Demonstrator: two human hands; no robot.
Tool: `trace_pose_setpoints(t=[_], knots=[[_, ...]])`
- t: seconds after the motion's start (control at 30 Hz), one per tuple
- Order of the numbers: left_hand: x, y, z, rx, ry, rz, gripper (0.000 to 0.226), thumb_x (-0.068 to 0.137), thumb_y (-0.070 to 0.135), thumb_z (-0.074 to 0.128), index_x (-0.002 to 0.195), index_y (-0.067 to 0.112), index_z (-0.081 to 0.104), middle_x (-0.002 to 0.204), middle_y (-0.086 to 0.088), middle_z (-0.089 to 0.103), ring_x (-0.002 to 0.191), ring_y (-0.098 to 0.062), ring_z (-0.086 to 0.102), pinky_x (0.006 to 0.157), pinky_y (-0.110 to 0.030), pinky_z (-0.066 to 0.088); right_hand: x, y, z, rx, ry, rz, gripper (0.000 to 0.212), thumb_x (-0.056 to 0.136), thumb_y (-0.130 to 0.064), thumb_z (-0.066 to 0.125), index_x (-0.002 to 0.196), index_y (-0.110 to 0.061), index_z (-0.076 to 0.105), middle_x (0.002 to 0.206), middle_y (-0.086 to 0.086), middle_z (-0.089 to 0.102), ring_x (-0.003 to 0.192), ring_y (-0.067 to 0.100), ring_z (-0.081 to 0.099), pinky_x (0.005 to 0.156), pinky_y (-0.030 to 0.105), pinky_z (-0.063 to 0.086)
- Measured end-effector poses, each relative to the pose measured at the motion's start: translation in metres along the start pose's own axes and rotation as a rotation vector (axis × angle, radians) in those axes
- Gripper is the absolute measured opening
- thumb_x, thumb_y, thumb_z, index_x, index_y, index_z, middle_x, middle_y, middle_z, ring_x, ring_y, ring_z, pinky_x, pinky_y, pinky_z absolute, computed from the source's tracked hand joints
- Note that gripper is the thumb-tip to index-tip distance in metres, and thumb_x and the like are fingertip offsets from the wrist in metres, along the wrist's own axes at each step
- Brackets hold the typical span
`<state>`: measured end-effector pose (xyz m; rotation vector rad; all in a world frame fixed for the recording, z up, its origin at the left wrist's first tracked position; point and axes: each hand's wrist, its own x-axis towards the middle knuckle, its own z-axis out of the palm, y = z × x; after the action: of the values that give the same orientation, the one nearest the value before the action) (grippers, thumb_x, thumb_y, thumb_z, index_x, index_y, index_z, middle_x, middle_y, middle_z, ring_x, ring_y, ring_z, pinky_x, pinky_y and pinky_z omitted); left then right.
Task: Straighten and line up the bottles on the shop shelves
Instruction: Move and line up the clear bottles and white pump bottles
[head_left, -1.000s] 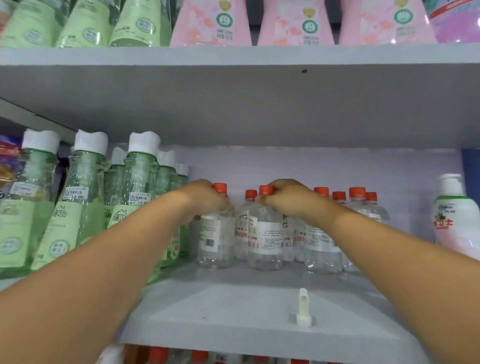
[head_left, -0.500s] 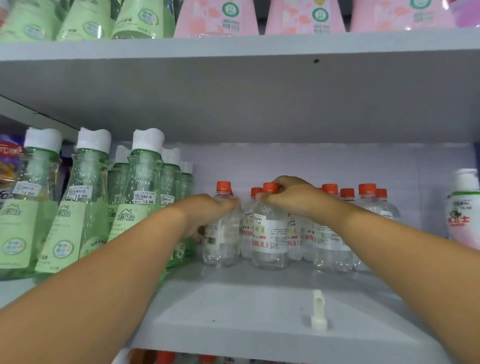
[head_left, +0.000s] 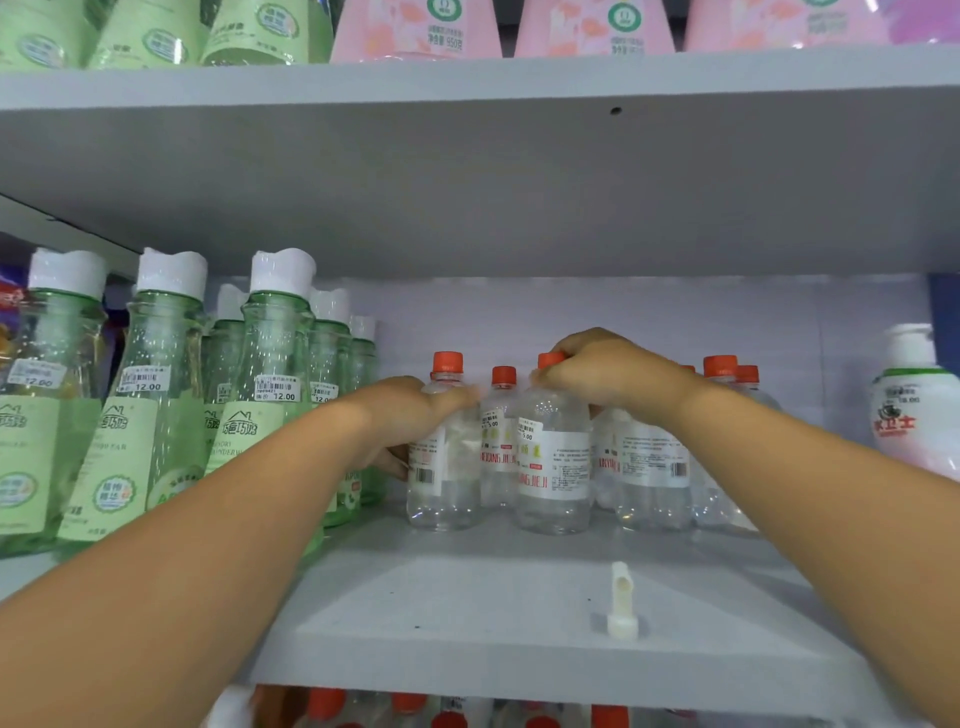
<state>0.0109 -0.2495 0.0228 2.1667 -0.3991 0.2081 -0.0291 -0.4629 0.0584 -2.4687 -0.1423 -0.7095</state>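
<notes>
Several small clear bottles with orange caps stand in a cluster at the back of the grey shelf (head_left: 493, 613). My left hand (head_left: 410, 415) wraps the body of the leftmost clear bottle (head_left: 444, 467), fingers around its shoulder, its orange cap showing above. My right hand (head_left: 608, 371) is closed over the neck and cap of the front middle bottle (head_left: 553, 467). A third bottle (head_left: 501, 441) stands between them, slightly behind. More clear bottles (head_left: 652, 467) stand under my right wrist.
Tall green bottles with white caps (head_left: 156, 405) fill the shelf's left side. A white pump bottle (head_left: 917, 410) stands at the right. A small white plastic peg (head_left: 622, 603) sits near the shelf's front. Pink and green pouches line the shelf above.
My left hand slid down from the cap of the leftmost bottle onto its body, baring the orange cap. My right hand stays on the middle bottle's top, which has shifted slightly.
</notes>
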Motion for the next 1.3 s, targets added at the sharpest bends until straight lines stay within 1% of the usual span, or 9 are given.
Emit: trace_pose_setpoints(t=[0.17, 0.33, 0.5, 0.57, 0.63, 0.77, 0.97, 1.1, 1.3], knots=[[0.002, 0.006, 0.014, -0.050, -0.119, 0.080, 0.094, 0.074, 0.080, 0.065, 0.147, 0.024, 0.045, 0.127, 0.001, 0.065, 0.101, -0.018, 0.072, 0.082, -0.039, 0.063, -0.018, -0.007, -0.033, -0.117, -0.058, 0.090, 0.036, 0.094, -0.033, 0.067, 0.107, 0.001, 0.071, 0.095, 0.015, 0.073, 0.085, 0.031, 0.073, 0.081, 0.040, 0.063], [-0.001, 0.017, 0.039, 0.187, -0.123, 0.200, 0.116, 0.058, 0.093, 0.061, 0.153, 0.033, 0.032, 0.149, 0.008, 0.049, 0.112, -0.015, 0.067, 0.104, -0.042, 0.052, -0.046, -0.003, -0.064, -0.317, -0.012, 0.221, 0.032, 0.097, -0.039, 0.064, 0.110, -0.010, 0.071, 0.110, 0.011, 0.072, 0.086, 0.031, 0.075, 0.083, 0.038, 0.060], [-0.017, 0.038, 0.059, 0.251, -0.210, 0.291, 0.094, 0.071, 0.088, 0.057, 0.147, 0.036, 0.039, 0.148, 0.010, 0.051, 0.124, -0.016, 0.060, 0.110, -0.040, 0.043, -0.068, 0.021, -0.094, -0.368, 0.066, 0.336, 0.037, 0.096, -0.038, 0.066, 0.122, -0.012, 0.065, 0.124, 0.010, 0.062, 0.094, 0.031, 0.068, 0.076, 0.038, 0.060], [-0.016, 0.044, 0.052, 0.232, -0.246, 0.358, 0.076, 0.073, 0.089, 0.051, 0.129, 0.038, 0.051, 0.134, 0.011, 0.061, 0.113, -0.014, 0.066, 0.107, -0.042, 0.047, -0.070, 0.033, -0.103, -0.332, 0.079, 0.351, 0.036, 0.098, -0.033, 0.066, 0.127, -0.012, 0.063, 0.123, 0.009, 0.060, 0.105, 0.029, 0.061, 0.073, 0.037, 0.059], [-0.005, 0.048, 0.030, 0.040, -0.134, 0.406, 0.063, 0.084, 0.081, 0.048, 0.122, 0.032, 0.056, 0.123, 0.006, 0.067, 0.105, -0.015, 0.070, 0.103, -0.046, 0.051, -0.070, 0.044, -0.110, -0.333, 0.082, 0.362, 0.041, 0.098, -0.032, 0.065, 0.134, -0.013, 0.059, 0.124, 0.008, 0.058, 0.108, 0.028, 0.058, 0.069, 0.034, 0.057], [0.026, 0.048, -0.015, -0.309, 0.224, 0.295, 0.023, 0.099, 0.035, 0.060, 0.110, 0.014, 0.060, 0.120, -0.013, 0.070, 0.096, -0.024, 0.071, 0.095, -0.041, 0.058, -0.066, 0.062, -0.118, -0.303, 0.068, 0.333, 0.039, 0.097, -0.031, 0.066, 0.133, -0.017, 0.060, 0.120, 0.003, 0.058, 0.108, 0.025, 0.057, 0.072, 0.033, 0.057], [0.050, 0.022, -0.005, 0.336, 0.125, -0.035, 0.049, 0.090, 0.052, 0.068, 0.117, 0.013, 0.056, 0.109, -0.006, 0.064, 0.095, -0.026, 0.066, 0.083, -0.041, 0.062, -0.054, 0.062, -0.119, -0.407, 0.038, 0.289, 0.027, 0.095, -0.039, 0.067, 0.116, -0.022, 0.063, 0.110, -0.002, 0.060, 0.089, 0.019, 0.061, 0.063, 0.029, 0.056], [0.060, 0.012, 0.009, 0.287, 0.068, -0.110, 0.042, 0.091, 0.033, 0.074, 0.115, 0.004, 0.056, 0.109, -0.016, 0.067, 0.093, -0.033, 0.071, 0.078, -0.047, 0.064, -0.051, 0.069, -0.116, -0.444, 0.066, 0.252, 0.021, 0.095, -0.037, 0.064, 0.107, -0.022, 0.069, 0.097, 0.002, 0.067, 0.083, 0.022, 0.066, 0.052, 0.027, 0.054], [0.070, 0.003, 0.011, 0.217, 0.135, -0.093, 0.048, 0.082, 0.037, 0.083, 0.108, 0.004, 0.058, 0.102, -0.017, 0.067, 0.082, -0.032, 0.073, 0.064, -0.043, 0.065, -0.054, 0.079, -0.114, -0.369, 0.106, 0.170, 0.021, 0.096, -0.042, 0.062, 0.104, -0.025, 0.071, 0.092, 0.001, 0.072, 0.080, 0.021, 0.070, 0.049, 0.026, 0.052]])
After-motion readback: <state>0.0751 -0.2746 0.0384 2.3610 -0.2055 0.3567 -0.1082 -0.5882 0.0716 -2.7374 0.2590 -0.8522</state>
